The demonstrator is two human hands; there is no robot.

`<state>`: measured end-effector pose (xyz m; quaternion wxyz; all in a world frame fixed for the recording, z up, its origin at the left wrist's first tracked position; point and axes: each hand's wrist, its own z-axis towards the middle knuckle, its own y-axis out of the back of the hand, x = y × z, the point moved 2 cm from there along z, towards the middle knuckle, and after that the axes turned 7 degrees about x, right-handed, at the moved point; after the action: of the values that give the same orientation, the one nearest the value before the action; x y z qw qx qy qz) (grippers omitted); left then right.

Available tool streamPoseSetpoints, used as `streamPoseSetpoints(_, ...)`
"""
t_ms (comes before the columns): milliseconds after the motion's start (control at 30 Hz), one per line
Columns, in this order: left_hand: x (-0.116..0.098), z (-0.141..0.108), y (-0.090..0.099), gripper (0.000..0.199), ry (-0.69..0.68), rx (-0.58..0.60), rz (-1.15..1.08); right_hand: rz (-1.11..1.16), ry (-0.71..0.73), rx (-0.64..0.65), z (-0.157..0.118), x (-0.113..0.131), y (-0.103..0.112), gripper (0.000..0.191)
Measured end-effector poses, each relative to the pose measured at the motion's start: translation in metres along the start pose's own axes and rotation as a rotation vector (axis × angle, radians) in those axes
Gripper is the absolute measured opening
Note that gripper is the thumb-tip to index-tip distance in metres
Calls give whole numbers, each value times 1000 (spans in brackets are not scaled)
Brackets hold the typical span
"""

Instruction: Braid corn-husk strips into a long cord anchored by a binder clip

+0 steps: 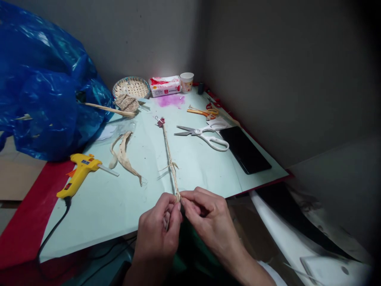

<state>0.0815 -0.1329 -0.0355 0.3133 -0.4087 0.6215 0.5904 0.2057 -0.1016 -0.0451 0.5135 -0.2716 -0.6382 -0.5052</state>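
Cord [167, 145], near end apparently in both hands [157, 228] [212, 218]

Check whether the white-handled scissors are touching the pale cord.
Apart. The head view shows a strip of tabletop between the tips of the scissors and the cord.

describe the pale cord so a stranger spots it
On the pale green table, find the left hand and right hand at the near edge. The cord runs from them to a dark red clip, unlike the loose strips left of it.
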Motion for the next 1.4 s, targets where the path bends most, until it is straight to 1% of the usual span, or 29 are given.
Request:
streamPoseSetpoints(100, -2, -2, -3, 10, -16, -66, 84, 29, -36, -4, -1, 0, -2, 22)
streamPoseSetpoints(200, -3, -3, -1, 10, -45, -79, 80, 48, -47, -23, -1, 0, -3, 23)
streamPoseSetpoints(300, -2, -2, 4, 10, -142, -128, 44, 55, -52, -69, 0, 1, -4, 20)
streamPoseSetpoints(367, 1, -2, 6, 12, -230, -154, 75, 76, -70, -86, 0, 0, -4, 18)
streamPoseSetpoints(467, 7, -2, 4, 16, -329, -149, 222, 132, -103, -75, 1, 0, -5, 17)
streamPoseSetpoints(567, 11, -3, 3, 14, -391, -156, 343, 148, -98, -84, 1, -1, -6, 17)
streamPoseSetpoints(667, 11, -5, 9, 13, -421, -160, 393, 119, -74, -108, 0, -2, -8, 16)
streamPoseSetpoints(767, 5, -11, 18, 10, -386, -180, 464, 51, -67, -122, -1, -2, -11, 16)
streamPoseSetpoints(833, 1, -17, 19, 10, -374, -183, 483, 20, -70, -129, -1, -1, -12, 16)
streamPoseSetpoints(867, -1, -21, 17, 10, -392, -188, 491, 25, -76, -123, -1, -1, -11, 16)
streamPoseSetpoints(933, -2, -28, 9, 9, -462, -211, 522, 90, -108, -73, 0, 0, -10, 17)
streamPoseSetpoints(967, -1, -31, 3, 10, -498, -216, 545, 153, -138, -25, 1, 0, -10, 19)
streamPoseSetpoints(1033, 3, -34, -7, 13, -564, -203, 581, 329, -223, 96, 3, -1, -10, 22)
streamPoseSetpoints(1100, 10, -34, -15, 15, -631, -191, 615, 500, -293, 192, 5, -2, -9, 25)
streamPoseSetpoints(1133, 13, -33, -18, 15, -667, -189, 632, 567, -309, 220, 6, -3, -8, 26)
streamPoseSetpoints(1200, 18, -33, -20, 16, -719, -162, 657, 650, -299, 230, 7, -4, -7, 25)
streamPoseSetpoints(1233, 20, -33, -19, 17, -726, -137, 654, 665, -282, 219, 7, -4, -6, 25)
streamPoseSetpoints(1300, 20, -34, -13, 18, -693, -91, 590, 649, -250, 183, 8, -4, -4, 24)
streamPoseSetpoints(1333, 19, -33, -8, 18, -651, -90, 530, 619, -233, 166, 8, -4, -3, 25)
streamPoseSetpoints(1400, 14, -29, 4, 17, -507, -140, 379, 554, -210, 145, 9, -4, -2, 26)
